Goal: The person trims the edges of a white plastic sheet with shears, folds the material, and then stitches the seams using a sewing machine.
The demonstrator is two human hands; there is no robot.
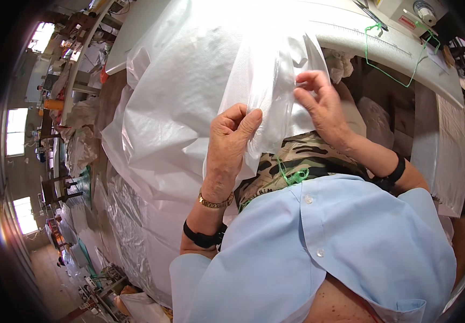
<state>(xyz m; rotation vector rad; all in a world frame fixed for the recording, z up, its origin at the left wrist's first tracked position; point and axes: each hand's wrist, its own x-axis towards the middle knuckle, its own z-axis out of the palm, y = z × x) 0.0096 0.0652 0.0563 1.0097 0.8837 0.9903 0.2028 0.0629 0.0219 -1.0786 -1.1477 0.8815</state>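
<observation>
My left hand [232,145] pinches the near edge of the thin translucent white plastic bag [200,81]. My right hand [321,105] nips its fold, fingers [310,81] pressed together, above camouflage-patterned cloth [297,159].

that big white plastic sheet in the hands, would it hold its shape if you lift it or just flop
Likely flops: the sheet drapes in soft folds and creases over the table. Probably light for its size, since the left hand and right hand gather it with fingertip pinches alone. Its glossy sheen suggests it may slide easily.
</observation>
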